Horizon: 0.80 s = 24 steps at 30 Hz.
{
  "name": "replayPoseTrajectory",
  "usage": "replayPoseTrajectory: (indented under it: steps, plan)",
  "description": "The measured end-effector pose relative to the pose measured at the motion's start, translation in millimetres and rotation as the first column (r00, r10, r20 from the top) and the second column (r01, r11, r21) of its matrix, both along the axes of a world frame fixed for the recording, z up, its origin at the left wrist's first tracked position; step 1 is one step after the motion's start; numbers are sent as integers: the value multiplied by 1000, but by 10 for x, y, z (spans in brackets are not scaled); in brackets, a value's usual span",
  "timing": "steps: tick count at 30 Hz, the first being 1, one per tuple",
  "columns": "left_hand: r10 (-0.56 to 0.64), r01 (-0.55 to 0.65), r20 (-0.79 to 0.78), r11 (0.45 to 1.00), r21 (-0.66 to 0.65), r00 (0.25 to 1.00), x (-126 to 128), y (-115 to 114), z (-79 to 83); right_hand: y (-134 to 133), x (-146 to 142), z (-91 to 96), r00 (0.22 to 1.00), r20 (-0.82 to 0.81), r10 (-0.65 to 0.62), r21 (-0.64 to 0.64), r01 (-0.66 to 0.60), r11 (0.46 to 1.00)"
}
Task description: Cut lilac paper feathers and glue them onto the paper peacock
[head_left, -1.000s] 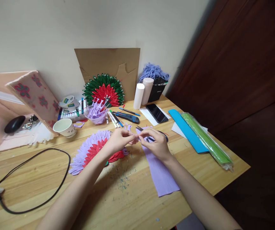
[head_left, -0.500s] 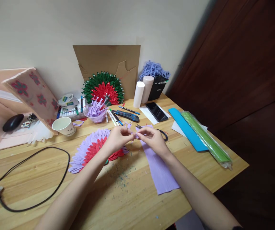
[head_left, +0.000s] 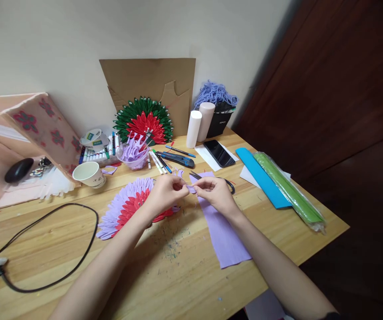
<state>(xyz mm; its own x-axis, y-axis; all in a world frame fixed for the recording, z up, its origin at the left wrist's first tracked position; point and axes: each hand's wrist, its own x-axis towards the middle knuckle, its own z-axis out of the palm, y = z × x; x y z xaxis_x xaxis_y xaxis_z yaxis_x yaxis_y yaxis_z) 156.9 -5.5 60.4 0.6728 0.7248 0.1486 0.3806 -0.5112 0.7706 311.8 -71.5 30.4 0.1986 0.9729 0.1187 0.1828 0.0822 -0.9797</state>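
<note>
My left hand (head_left: 165, 194) and my right hand (head_left: 214, 194) meet over the middle of the wooden table (head_left: 178, 275), both pinching a small purple paper piece (head_left: 190, 189) between the fingertips. Under my right wrist lies a long purple paper sheet (head_left: 223, 231). A purple and red paper fan (head_left: 126, 209) lies flat just left of my left hand. Black-handled scissors (head_left: 226, 182) lie right behind my right hand.
A green and red fan (head_left: 144, 120) leans on cardboard (head_left: 151, 84) at the wall. Nearby are a bowl of purple pieces (head_left: 133, 155), markers (head_left: 159, 163), a utility knife (head_left: 178, 159), a phone (head_left: 218, 153), a paper cup (head_left: 89, 174), blue and green paper rolls (head_left: 278, 184) and a black cable (head_left: 61, 249).
Both hands have kept pinching the small purple piece, with only small shifts of the fingers. The view has drifted slightly.
</note>
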Motion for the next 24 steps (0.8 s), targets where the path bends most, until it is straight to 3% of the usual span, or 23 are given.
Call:
replayPoseTrajectory:
  steps: [5, 11, 16, 24]
  plan:
    - [-36, 36, -38, 999, 4, 999, -18, 15, 37, 19, 41, -29, 996, -89, -12, -34, 9, 999]
    - [-136, 117, 84, 973, 201, 987, -54, 20, -13, 13, 65, -33, 996, -88, -22, -23, 20, 1000]
    - [-193, 182, 8, 937, 298, 981, -63, 45, -29, 6, 65, 6, 1000, -19, 20, 24, -19, 1000]
    - [-150, 138, 30, 957, 255, 988, -72, 41, 23, -41, 59, 67, 981, 192, 7, 135, -34, 990]
